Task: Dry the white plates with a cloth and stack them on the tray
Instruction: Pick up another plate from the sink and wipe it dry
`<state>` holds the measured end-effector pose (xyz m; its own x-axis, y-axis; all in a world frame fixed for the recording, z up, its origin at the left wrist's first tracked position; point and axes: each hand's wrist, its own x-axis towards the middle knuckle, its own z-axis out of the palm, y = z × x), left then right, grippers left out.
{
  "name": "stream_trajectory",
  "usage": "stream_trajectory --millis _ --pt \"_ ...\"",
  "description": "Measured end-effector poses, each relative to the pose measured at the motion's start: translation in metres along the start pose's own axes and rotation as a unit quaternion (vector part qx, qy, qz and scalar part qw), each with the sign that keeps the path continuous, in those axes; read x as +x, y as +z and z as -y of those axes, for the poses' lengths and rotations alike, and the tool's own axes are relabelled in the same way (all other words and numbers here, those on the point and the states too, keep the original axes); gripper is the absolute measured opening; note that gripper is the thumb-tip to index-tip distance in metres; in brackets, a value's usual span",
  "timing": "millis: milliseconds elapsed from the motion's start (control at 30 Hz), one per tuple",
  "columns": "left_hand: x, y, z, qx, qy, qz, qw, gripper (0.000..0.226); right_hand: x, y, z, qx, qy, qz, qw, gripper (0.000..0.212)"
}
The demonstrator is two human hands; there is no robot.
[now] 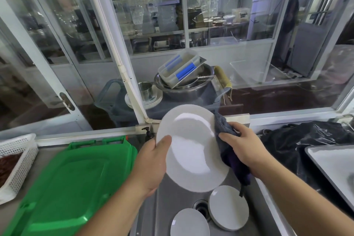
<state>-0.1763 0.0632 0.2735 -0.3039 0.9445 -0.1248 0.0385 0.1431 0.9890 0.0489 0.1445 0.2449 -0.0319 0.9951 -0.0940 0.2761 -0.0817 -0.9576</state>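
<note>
My left hand (151,161) grips the round white ceramic plate (191,147) by its left rim, thumb curled over the front face, fingers hidden behind it. The plate is tilted up towards me, held in the air above the steel sink basin (164,207). My right hand (243,143) clutches the dark blue-grey drying cloth (226,134), fingers curled round it, and presses it against the plate's right edge; the cloth wraps over that rim and its tail hangs down below my wrist.

Under the plate, down in the basin, I see two more white plates: one (229,207) lying just right of the drain, another (189,223) nearer me, at the bottom edge of view. They sit close together; I cannot tell whether they touch.

To my left, a bright green plastic tray (76,178) lies on the counter, nothing stacked on it. Further left stands a white perforated plastic basket (21,151) with something reddish-brown inside. On my right, a crumpled black plastic bag (306,140) sits beside a pale rectangular tray (329,165). Beyond the glass, metal bowls (183,86) hold a clear container with blue clips (180,67).
</note>
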Motion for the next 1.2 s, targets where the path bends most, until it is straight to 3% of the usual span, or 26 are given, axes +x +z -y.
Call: stream_trajectory --millis 167,300,467,700,867,1200 --pt "-0.014 0.025 0.013 -0.03 0.076 -0.075 0.994 0.02 -0.023 0.027 -0.014 0.081 0.045 -0.035 0.995 0.009" --pt "-0.025 0.039 0.026 -0.073 0.027 -0.06 0.995 0.024 -0.03 0.034 -0.023 0.126 0.084 -0.052 0.987 0.009" --pt "-0.013 0.023 0.016 -0.117 -0.064 0.008 0.991 0.02 -0.021 0.011 -0.014 0.042 0.049 -0.055 0.996 0.008" --pt "0.01 -0.012 -0.013 0.016 -0.071 0.079 0.994 0.02 -0.006 -0.024 0.011 -0.105 -0.072 0.031 0.991 0.017" --pt "0.003 -0.003 -0.014 0.03 -0.018 0.041 0.999 0.019 -0.004 -0.021 0.017 -0.047 -0.062 -0.007 0.997 0.02" --pt "-0.012 0.042 0.012 -0.08 0.031 -0.061 0.994 0.026 -0.015 0.013 0.003 0.01 0.038 -0.072 0.997 0.001"
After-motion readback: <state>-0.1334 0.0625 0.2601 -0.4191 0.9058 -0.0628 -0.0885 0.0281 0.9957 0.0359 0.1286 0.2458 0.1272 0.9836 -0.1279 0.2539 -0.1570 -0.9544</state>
